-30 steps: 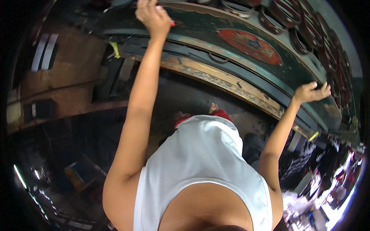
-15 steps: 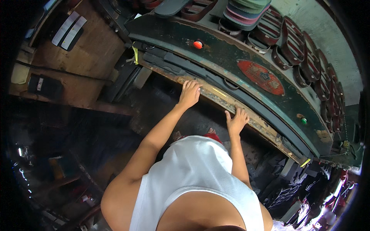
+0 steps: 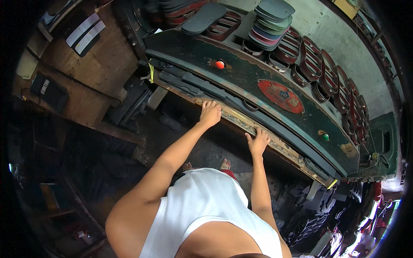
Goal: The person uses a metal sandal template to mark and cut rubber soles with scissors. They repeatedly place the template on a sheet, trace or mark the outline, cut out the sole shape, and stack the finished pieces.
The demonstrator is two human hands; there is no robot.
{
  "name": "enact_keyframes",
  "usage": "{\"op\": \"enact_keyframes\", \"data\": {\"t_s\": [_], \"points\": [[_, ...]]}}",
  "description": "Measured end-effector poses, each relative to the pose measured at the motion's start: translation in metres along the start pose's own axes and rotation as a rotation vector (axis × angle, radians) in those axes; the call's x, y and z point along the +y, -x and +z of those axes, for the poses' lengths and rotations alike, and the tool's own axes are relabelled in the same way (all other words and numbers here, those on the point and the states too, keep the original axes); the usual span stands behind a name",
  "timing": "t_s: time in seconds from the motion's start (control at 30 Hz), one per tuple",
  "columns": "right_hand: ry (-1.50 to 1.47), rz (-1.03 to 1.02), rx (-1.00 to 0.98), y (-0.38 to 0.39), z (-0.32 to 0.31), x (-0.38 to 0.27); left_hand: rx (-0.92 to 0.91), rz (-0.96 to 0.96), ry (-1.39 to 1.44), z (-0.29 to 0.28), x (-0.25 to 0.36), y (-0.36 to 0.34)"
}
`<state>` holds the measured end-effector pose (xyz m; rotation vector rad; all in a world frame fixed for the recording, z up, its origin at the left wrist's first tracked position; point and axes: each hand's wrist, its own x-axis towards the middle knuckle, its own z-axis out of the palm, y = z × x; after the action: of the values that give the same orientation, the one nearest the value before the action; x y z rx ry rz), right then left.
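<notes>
Left hand (image 3: 211, 113), right hand (image 3: 259, 143) on near wooden board (image 3: 236, 117)
I can't tell if they grip; even pressure would suit

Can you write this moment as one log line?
left hand: on wooden ledge; right hand: on wooden ledge; red button: untouched; green button: untouched; coloured soles: stacked

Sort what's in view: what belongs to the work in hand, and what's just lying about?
In hand, judging by contact:
- left hand and right hand, on the wooden ledge
- green machine behind it, probably

Apparently lying about, untouched:
- stacked coloured soles
- dark-red frames
- pale strips
</notes>
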<state>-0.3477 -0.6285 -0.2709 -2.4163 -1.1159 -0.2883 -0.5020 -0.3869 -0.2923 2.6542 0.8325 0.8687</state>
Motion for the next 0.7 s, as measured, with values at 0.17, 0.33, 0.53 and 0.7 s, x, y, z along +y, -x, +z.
{"op": "enact_keyframes", "data": {"t_s": [0.17,0.33,0.53,0.7], "points": [[0.034,0.042,-0.074,-0.005,0.0,0.005,-0.036,-0.031,-0.018,0.0,0.002,-0.002],[0.113,0.062,-0.125,-0.011,-0.001,0.004,-0.084,-0.032,-0.052,0.004,0.001,-0.006],[0.152,0.069,-0.177,-0.014,0.0,0.001,-0.128,-0.083,-0.103,0.003,0.004,-0.015],[0.161,0.072,-0.2,-0.014,0.001,0.001,-0.227,-0.119,-0.11,-0.005,0.01,-0.02]]}}
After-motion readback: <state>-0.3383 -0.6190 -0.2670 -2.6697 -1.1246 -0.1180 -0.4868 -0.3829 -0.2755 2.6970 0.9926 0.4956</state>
